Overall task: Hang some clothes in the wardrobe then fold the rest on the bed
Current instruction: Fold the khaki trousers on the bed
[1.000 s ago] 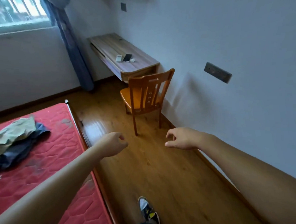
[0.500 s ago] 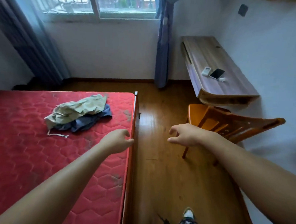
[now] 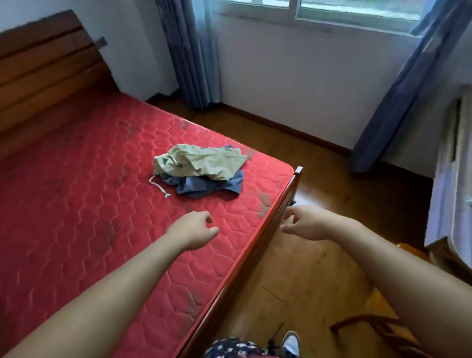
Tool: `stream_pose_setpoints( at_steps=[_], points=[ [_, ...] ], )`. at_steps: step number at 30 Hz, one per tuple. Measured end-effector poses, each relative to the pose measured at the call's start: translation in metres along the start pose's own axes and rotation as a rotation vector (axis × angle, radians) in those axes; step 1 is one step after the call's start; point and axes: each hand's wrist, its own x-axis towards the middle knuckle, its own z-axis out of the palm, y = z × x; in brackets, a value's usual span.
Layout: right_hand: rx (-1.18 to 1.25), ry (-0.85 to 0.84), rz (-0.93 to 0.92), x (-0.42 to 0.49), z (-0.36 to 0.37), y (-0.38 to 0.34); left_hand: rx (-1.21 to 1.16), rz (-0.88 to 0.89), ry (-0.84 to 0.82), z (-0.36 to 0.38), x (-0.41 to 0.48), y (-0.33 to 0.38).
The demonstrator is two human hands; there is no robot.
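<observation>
Left hand (image 3: 195,230) hovered over the bed (image 3: 67,215), fingers loosely curled, empty. Right hand (image 3: 311,224) was just past the bed edge above the floor (image 3: 303,284), also relaxed and empty. Clothes (image 3: 201,164) lay heaped ahead of the left hand, apart from it, with a cord (image 3: 158,187) trailing leftward.

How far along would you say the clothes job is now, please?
Hanging cannot be judged from this view. The left hand and right hand are empty. Left to fold: the khaki garment crumpled over the blue garment on the red mattress.
</observation>
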Motion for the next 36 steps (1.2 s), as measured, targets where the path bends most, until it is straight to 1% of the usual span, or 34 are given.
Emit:
stream_pose_setpoints(
  at_steps=[3,8,13,19,23,27,30,33,36],
  points=[
    [-0.062,-0.040,-0.056,0.047,-0.024,0.010,-0.039,-0.080,0.006,-0.002,0.019,0.004],
    [-0.148,-0.146,-0.134,0.122,-0.044,-0.006,-0.091,-0.199,0.015,-0.005,0.059,-0.009],
    [-0.235,-0.206,-0.162,0.194,-0.062,-0.020,-0.152,-0.255,-0.015,-0.011,0.116,-0.032],
    [-0.330,-0.216,-0.168,0.272,-0.107,-0.025,-0.210,-0.318,-0.037,-0.029,0.183,-0.045],
    [-0.392,-0.247,-0.222,0.336,-0.125,-0.032,-0.278,-0.377,-0.023,-0.035,0.230,-0.052],
    [-0.451,-0.286,-0.301,0.419,-0.141,-0.036,-0.337,-0.455,-0.040,-0.040,0.282,-0.052],
    [-0.452,-0.294,-0.374,0.492,-0.147,-0.037,-0.361,-0.523,-0.056,-0.043,0.329,-0.052],
    [-0.460,-0.280,-0.434,0.571,-0.138,-0.033,-0.422,-0.608,-0.054,-0.043,0.388,-0.057],
    [-0.484,-0.289,-0.436,0.650,-0.121,-0.029,-0.520,-0.676,0.004,-0.034,0.457,-0.075]
  ],
)
